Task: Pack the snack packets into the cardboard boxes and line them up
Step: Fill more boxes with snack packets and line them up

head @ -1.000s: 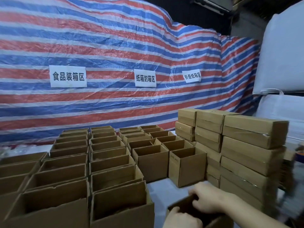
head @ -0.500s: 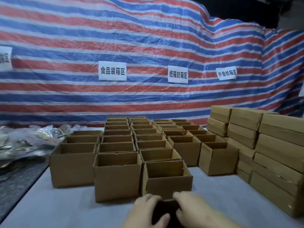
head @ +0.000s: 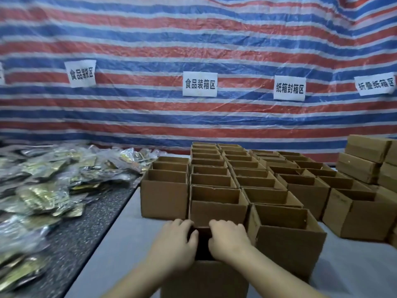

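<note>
An open cardboard box (head: 204, 278) stands at the near edge, directly in front of the second row of open boxes (head: 217, 211). My left hand (head: 174, 239) grips its left top edge and my right hand (head: 228, 238) grips its right top edge, fingers curled over the rim. The box's inside is dark and I cannot see its contents. Several rows of open cardboard boxes (head: 257, 177) run back towards the tarp. Snack packets (head: 43, 190), silver and gold, lie heaped at the left.
Closed cardboard boxes (head: 365, 160) are stacked at the far right. A striped red, white and blue tarp (head: 193, 39) with paper signs hangs behind. The packets lie on a dark speckled surface (head: 86, 233); the boxes stand on a pale tabletop (head: 120, 244).
The view has swung left, bringing the packet pile into sight. Both hands have carried the box leftwards and set it in front of the second row.
</note>
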A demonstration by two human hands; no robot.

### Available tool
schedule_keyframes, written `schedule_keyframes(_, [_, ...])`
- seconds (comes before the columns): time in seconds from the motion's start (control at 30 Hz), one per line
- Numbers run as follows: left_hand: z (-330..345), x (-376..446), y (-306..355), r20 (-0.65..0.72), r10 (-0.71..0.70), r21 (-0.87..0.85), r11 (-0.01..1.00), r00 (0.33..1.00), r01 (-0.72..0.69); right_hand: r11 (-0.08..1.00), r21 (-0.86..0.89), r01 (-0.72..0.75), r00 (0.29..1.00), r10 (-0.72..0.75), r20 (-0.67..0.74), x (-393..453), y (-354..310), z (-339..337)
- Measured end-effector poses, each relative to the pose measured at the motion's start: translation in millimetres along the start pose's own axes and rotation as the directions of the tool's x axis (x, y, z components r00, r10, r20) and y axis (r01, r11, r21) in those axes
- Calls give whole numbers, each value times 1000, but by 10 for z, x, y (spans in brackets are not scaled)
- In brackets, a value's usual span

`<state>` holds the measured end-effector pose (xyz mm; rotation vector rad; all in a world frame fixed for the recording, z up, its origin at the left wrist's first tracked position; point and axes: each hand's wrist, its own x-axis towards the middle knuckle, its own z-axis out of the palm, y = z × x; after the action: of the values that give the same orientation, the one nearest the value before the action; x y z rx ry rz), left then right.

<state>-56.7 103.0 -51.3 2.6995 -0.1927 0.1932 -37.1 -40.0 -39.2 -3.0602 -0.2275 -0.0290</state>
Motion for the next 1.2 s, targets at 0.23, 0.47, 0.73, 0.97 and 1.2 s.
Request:
schedule_keyframes(0.23, [-4,12,-2,-35,-2,22,1000,999,3,985,169,33,999,-40,34,21,56,-160])
schedule_keyframes(0.47, [-33,78,-9,-52,0,-181,983,999,-9,987,75,143,989,-146,36,48,107,-281])
schedule_keyframes(0.73, [-508,916,-980,-237,-178,-253,960,955,116,967,126,223,968,-204,-149,334,-66,-480])
schedule_keyframes(0.97, [-492,1690,-2437,-174,-412,202,874,894,442,932,108,345,924,-317,-215,1166,-387,-680])
schedule_keyframes(1.2, [-416,2045,-3298,-208,-510,523,663,835,536,881,70,468,868,-445,-219,1734,-548,-625])
